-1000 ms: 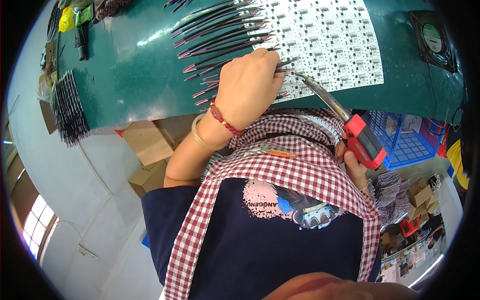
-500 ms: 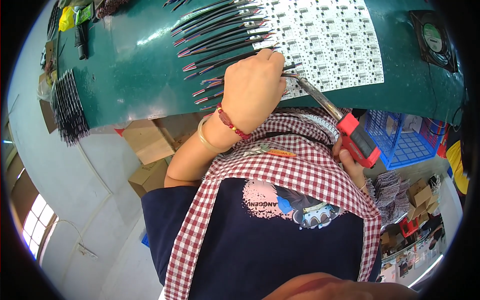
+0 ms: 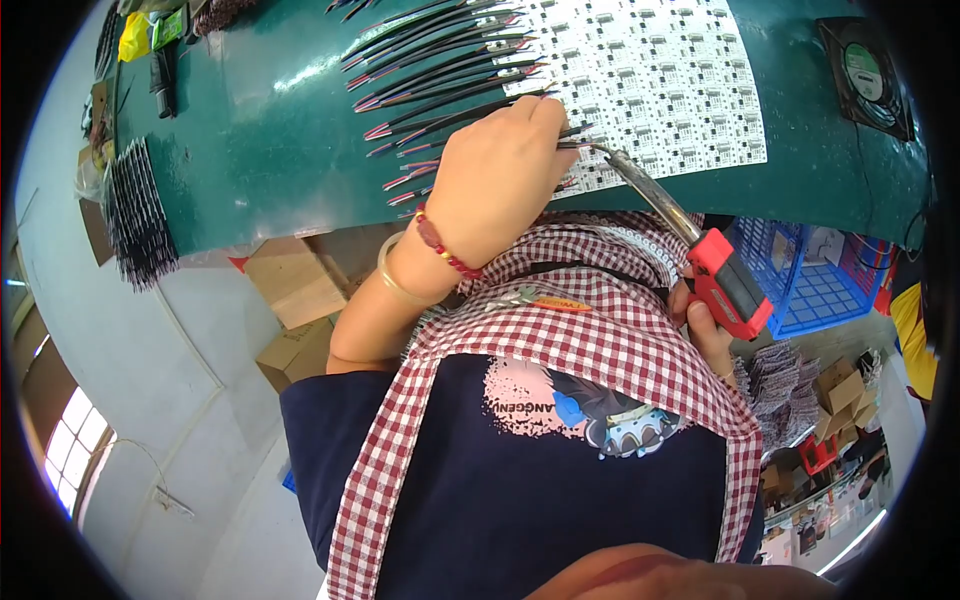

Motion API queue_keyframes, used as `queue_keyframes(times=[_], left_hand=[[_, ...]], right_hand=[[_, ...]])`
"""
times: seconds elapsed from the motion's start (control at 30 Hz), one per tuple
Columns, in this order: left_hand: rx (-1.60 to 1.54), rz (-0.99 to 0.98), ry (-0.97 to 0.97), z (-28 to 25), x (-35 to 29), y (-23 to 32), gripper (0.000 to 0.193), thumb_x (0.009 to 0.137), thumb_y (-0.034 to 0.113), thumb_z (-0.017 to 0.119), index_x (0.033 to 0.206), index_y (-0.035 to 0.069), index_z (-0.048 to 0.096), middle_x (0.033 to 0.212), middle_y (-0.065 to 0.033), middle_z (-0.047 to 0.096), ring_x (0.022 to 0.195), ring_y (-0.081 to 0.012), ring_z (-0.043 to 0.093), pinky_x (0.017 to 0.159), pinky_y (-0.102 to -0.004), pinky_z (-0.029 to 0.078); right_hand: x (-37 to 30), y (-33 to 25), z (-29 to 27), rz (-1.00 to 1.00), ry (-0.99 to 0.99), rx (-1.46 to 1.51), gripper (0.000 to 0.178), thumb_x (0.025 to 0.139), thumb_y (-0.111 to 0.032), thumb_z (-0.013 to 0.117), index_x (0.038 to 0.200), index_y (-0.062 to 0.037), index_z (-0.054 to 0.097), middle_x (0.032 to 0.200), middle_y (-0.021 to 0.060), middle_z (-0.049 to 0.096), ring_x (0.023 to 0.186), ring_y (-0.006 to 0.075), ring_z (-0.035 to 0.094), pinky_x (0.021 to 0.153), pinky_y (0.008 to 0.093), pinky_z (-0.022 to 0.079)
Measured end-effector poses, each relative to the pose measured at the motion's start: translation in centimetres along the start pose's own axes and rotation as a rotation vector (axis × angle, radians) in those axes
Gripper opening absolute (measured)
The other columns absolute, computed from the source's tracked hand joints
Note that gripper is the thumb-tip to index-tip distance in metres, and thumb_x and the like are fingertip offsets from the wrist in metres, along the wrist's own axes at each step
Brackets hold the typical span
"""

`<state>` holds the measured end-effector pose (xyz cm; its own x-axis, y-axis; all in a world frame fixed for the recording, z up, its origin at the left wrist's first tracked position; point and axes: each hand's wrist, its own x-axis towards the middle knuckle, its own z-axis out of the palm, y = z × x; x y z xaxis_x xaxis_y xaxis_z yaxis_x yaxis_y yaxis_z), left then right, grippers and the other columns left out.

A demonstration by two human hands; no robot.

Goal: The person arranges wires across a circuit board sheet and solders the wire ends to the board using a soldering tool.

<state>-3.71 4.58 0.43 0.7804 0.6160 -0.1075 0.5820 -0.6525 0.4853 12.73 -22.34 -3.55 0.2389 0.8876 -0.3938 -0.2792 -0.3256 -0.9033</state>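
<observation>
My left hand (image 3: 500,170) is closed with thumb and fingers pinching a black cable (image 3: 570,145) whose thin coloured wires point right, over the lower left edge of a white sheet of printed circuit boards (image 3: 690,90). In my right hand (image 3: 708,328), partly hidden behind the tool, is a red-and-black soldering iron (image 3: 728,285). Its metal tip slants up and left, close to the wire ends; whether it touches them I cannot tell. A row of black cables (image 3: 430,85) with stripped coloured ends lies left of the sheet, some overlapping its edge.
A black fan (image 3: 868,78) stands at the green table's (image 3: 260,130) far right. More cables (image 3: 140,215) hang over its left edge. Below the table are cardboard boxes (image 3: 295,280) on the left and a blue plastic crate (image 3: 800,285) on the right.
My left hand has shifted slightly left with the cable. The soldering iron has moved a little to the right, its tip still near the wire ends.
</observation>
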Motion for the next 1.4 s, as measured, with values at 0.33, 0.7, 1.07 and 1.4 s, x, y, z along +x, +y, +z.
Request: queue_keyframes(times=[0.33, 0.7, 1.07, 1.4], left_hand=[[-0.388, -0.038, 0.209, -0.5, -2.5, 1.3, 0.015, 0.073, 0.001, 0.066, 0.081, 0.004, 0.054, 0.075, -0.0112, 0.058, 0.061, -0.0301, 0.059, 0.054, -0.0370, 0.047], [-0.142, -0.113, -0.039, 0.7, -1.1, 0.6, 0.007, 0.072, 0.010, 0.065, 0.071, 0.005, 0.060, 0.066, -0.0097, 0.063, 0.060, -0.0285, 0.061, 0.055, -0.0363, 0.047], [-0.074, -0.101, -0.120, 0.4, -0.3, 0.4, 0.010, 0.070, 0.013, 0.064, 0.070, 0.003, 0.060, 0.063, -0.0136, 0.061, 0.059, -0.0328, 0.060, 0.056, -0.0408, 0.047], [-0.015, -0.100, -0.153, 0.2, 0.1, 0.4, 0.015, 0.071, 0.016, 0.061, 0.070, 0.002, 0.061, 0.059, -0.0167, 0.058, 0.058, -0.0357, 0.058, 0.056, -0.0437, 0.046]], right_hand=[[-1.4, -0.1, -0.7, -0.035, 0.095, 0.129, 0.054, 0.086, -0.034, 0.062, 0.122, 0.0028, 0.045, 0.065, 0.0053, 0.050, 0.054, 0.0125, 0.045, 0.055, 0.0274, 0.037], [-1.3, 1.3, -1.1, 0.047, 0.036, 0.031, 0.023, 0.085, -0.023, 0.063, 0.088, -0.0006, 0.060, 0.071, 0.0020, 0.055, 0.064, 0.0110, 0.050, 0.058, 0.0256, 0.041], [-1.5, 2.0, -0.8, 0.059, 0.070, -0.147, 0.018, 0.079, -0.014, 0.067, 0.087, 0.0005, 0.061, 0.073, 0.0043, 0.060, 0.065, 0.0130, 0.055, 0.062, 0.0275, 0.045], [-2.2, 1.5, -1.1, 0.006, 0.106, -0.159, 0.023, 0.083, -0.020, 0.064, 0.090, 0.0009, 0.060, 0.074, 0.0029, 0.060, 0.067, 0.0133, 0.055, 0.062, 0.0281, 0.043]])
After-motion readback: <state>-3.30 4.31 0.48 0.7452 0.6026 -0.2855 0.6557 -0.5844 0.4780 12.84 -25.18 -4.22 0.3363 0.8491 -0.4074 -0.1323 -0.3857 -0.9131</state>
